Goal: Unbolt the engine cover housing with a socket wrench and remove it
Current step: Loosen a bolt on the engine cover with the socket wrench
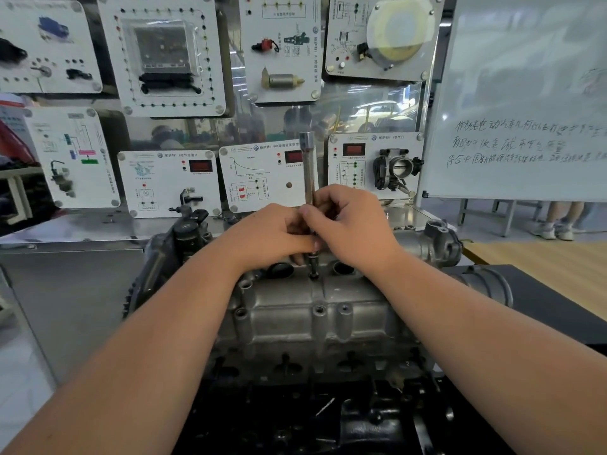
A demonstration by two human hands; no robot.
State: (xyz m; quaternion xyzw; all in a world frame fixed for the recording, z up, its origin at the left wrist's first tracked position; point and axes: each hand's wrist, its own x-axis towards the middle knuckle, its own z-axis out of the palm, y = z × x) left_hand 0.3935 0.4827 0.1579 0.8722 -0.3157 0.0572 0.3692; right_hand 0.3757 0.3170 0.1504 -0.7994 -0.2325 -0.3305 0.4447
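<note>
Two hands meet over the grey cast engine cover housing [315, 310], which sits atop the engine block at the middle of the bench, running left to right. A socket wrench [308, 178] stands upright above the housing's far edge, its dark lower end set on a bolt [314, 275] between two round openings in the casting. The left hand [272, 234] curls its fingers around the lower shaft of the tool, and the right hand [351, 224] grips the shaft just beside it, the two hands touching. Several bolt holes show along the housing's near face. Behind the engine hangs a wall of white training panels [167, 182] with mounted car parts, a throttle body [397, 169] among them. To the right stands a whiteboard [525, 93] with handwriting.
</note>
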